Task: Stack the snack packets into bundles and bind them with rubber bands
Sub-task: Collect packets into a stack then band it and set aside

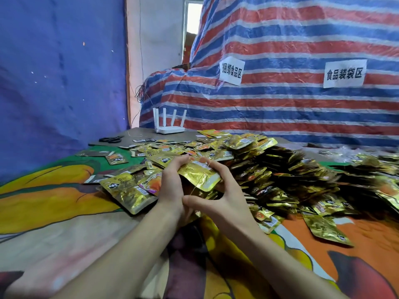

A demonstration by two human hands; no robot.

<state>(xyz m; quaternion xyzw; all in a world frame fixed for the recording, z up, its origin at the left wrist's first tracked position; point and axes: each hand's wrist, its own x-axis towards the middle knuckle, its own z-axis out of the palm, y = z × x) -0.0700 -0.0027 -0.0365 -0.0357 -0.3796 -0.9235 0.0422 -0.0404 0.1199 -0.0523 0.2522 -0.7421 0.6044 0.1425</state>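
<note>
Both my hands hold a stack of gold foil snack packets (197,174) above the table's middle. My left hand (171,186) grips the stack's left side with curled fingers. My right hand (224,197) grips its right side, thumb stretched toward the left hand. A thin yellowish rubber band (197,182) runs across the top packet, stretched between my fingers. A bound-looking bundle (129,194) lies just left of my left hand. A large heap of loose gold packets (269,169) spreads to the right and behind.
The table carries a colourful printed cloth (54,201). Black scissors (111,139) and a white router (169,126) stand at the far edge. A striped tarp (280,93) with paper signs rises behind, and a blue tarp (54,72) hangs on the left.
</note>
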